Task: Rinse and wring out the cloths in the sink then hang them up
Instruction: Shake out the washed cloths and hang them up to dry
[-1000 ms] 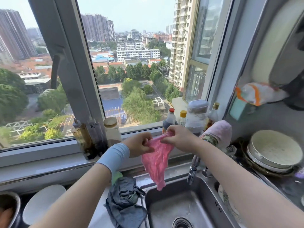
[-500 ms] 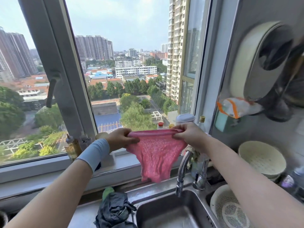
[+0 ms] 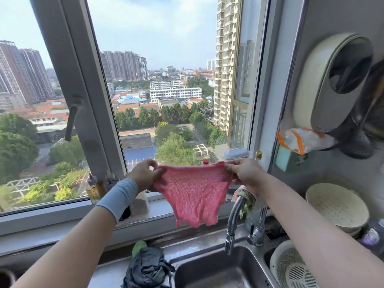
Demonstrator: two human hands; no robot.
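a person's two bare hands hold a thin pink textured cloth (image 3: 194, 194) spread out flat in front of a window, above the stainless steel sink (image 3: 218, 271). the left hand (image 3: 145, 176), with a pale blue sleeve cuff at the wrist, pinches the cloth's upper left corner between thumb and fingers. the right hand (image 3: 244, 173) pinches the upper right corner the same way. the cloth hangs down with a ragged lower edge, just left of the curved chrome tap (image 3: 233, 223). a crumpled dark grey cloth (image 3: 147, 269) lies on the counter beside the sink's left rim.
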